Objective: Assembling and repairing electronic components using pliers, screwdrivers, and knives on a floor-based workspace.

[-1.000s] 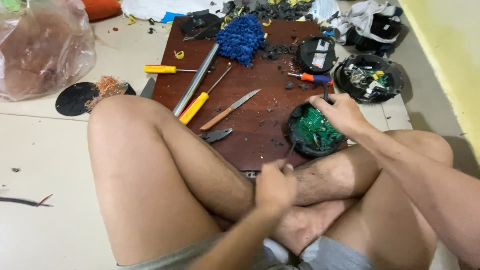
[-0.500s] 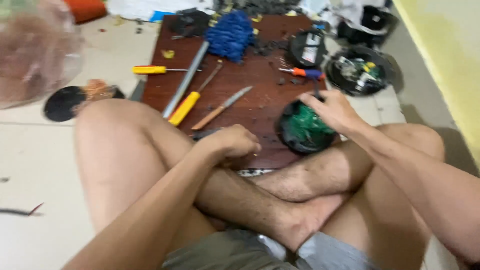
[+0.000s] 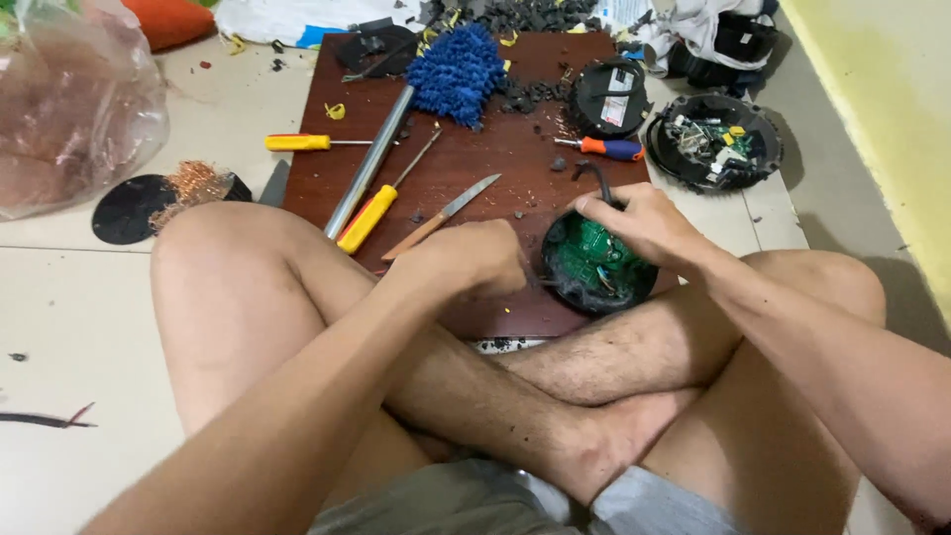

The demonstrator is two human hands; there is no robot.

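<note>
A person sits cross-legged on a pale tiled floor (image 3: 69, 327) with a dark brown wooden board (image 3: 475, 168) laid in front of the knees, and the work sits at the board's near edge. To the far left lies a clear plastic bag (image 3: 69, 109) of reddish stuff, with a black disc (image 3: 129, 210) and a tuft of copper wire (image 3: 193, 183) beside it. On the board lie a blue mop head (image 3: 458, 71) on a metal tube (image 3: 369, 163), two yellow-handled screwdrivers (image 3: 367, 218) (image 3: 297, 143), a knife (image 3: 444, 214) and an orange-handled screwdriver (image 3: 609, 149), among black crumbs. A round black casing (image 3: 609, 97) rests at the far edge, and another gutted one (image 3: 715, 144) sits on the floor to the right. The right hand (image 3: 639, 223) grips the top rim of a round black housing with a green circuit board (image 3: 594, 266) inside, holding it tilted toward the body. The left hand (image 3: 475, 260) is curled into a fist just beside the housing; whether it holds a tool I cannot tell, since the fingers hide it. The risk, as I judge it, is a slip: the housing is braced only by one hand close above bare shins, so a hard pry could skid it off the board edge or drive a tip into the leg. The knife lying near the left wrist could also be knocked.
</note>
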